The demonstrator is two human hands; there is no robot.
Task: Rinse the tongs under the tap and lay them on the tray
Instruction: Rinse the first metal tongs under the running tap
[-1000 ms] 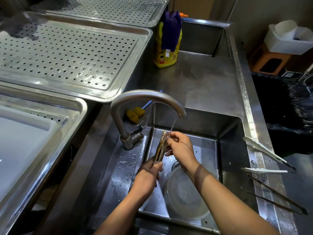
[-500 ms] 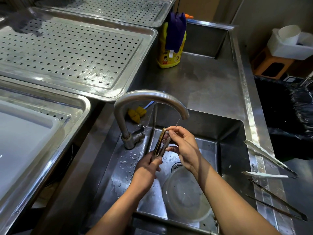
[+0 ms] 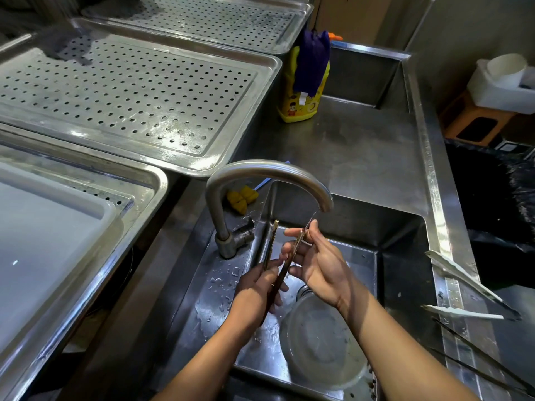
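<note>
Tongs (image 3: 282, 267) sit over the sink (image 3: 405, 256), just below the tap (image 3: 269, 172) spout. Long axis runs from the hinge end, low and near the person, up and away to the tips. Left hand (image 3: 254, 287) is wrapped round the lower end, fingers closed on it. Right hand (image 3: 318, 264) is at the upper part: thumb and forefinger look to pinch the right arm of the tongs near its tip, other fingers loosely spread behind. Left arm of the tongs stands free, tip pointing up beside the tap stem, so the two arms are splayed apart in a V.

Key relation for next move: trays (image 3: 254, 91) lie up and to the left, well apart from the sink, past the tap. Left hand is nearer that side and already has the handle end, so prob. it carries; the neck of the tap is btwn tongs and tray, so lift up and round it.

Vs 0.5 s ago: tongs arms were close together, right hand gripping both near the tips; now they've opened out and the right hand has hold of one arm only. Water flow: thin stream at most, hard to tell. Rinse looks to be in progress, not done.
</note>
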